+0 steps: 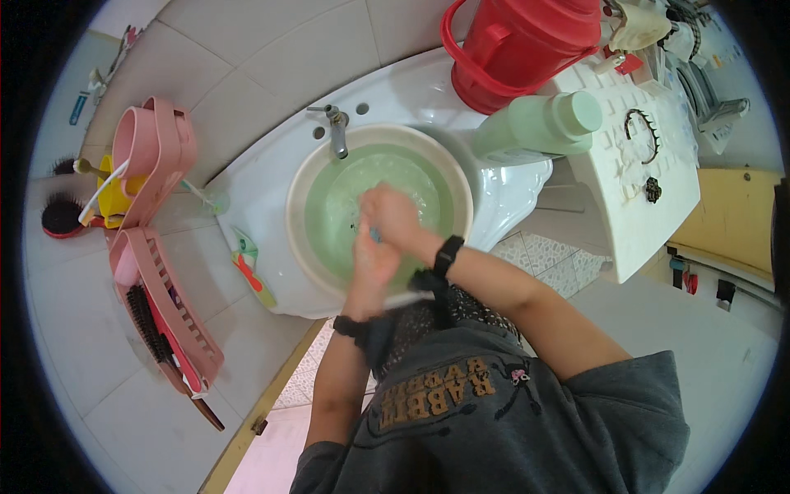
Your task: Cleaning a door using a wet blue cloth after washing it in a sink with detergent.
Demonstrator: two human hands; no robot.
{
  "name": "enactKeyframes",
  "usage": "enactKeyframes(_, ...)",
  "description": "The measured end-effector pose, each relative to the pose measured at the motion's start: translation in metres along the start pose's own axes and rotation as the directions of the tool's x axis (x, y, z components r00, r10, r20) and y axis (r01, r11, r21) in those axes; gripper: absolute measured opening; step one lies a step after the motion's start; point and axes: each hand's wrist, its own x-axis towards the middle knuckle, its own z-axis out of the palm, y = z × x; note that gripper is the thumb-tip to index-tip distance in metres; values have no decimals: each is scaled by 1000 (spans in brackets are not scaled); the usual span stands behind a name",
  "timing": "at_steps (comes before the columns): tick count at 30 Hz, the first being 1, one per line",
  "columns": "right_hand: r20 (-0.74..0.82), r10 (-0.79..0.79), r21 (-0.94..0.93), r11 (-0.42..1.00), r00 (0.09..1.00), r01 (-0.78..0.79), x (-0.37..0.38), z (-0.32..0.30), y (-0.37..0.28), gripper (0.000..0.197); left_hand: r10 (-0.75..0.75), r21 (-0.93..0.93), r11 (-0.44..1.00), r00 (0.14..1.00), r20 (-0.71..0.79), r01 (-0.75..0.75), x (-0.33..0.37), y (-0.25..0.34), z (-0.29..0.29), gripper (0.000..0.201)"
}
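Head view: the left hand (376,262) and right hand (392,216) meet above the water-filled basin (295,216), a small blue thing (375,235) between them; blur hides whether the fingers grasp it, I cannot tell; the faucet (338,134) stands on the far side.

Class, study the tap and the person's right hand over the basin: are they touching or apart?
Apart. The head view shows the tap and the right hand with greenish water visible between them.

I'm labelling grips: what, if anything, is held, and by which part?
A small blue thing shows between the left hand and right hand; blur hides where it's gripped.
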Motion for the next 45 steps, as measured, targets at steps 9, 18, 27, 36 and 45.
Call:
enactKeyframes(9,-25,20,4,1000,999,-20,8,0,4,32,-81,-103,991,997,-8,80,2,-1,-14,44)
enactKeyframes(18,124,42,-74,997,991,-33,18,-8,-1,26,53,151,987,998,33,-58,6,6,4,46)
enactKeyframes(27,-56,-106,-55,993,993,103,-5,6,-15,36,-48,66,997,999,-9,49,14,19,-19,44)
enactKeyframes(36,109,4,-32,999,994,0,-19,18,-12,35,34,19,999,999,-30,-33,4,17,-17,37)
enactKeyframes(45,-104,88,57,995,991,-82,38,-16,12,29,65,-11,998,997,-44,-65,9,7,-12,30)
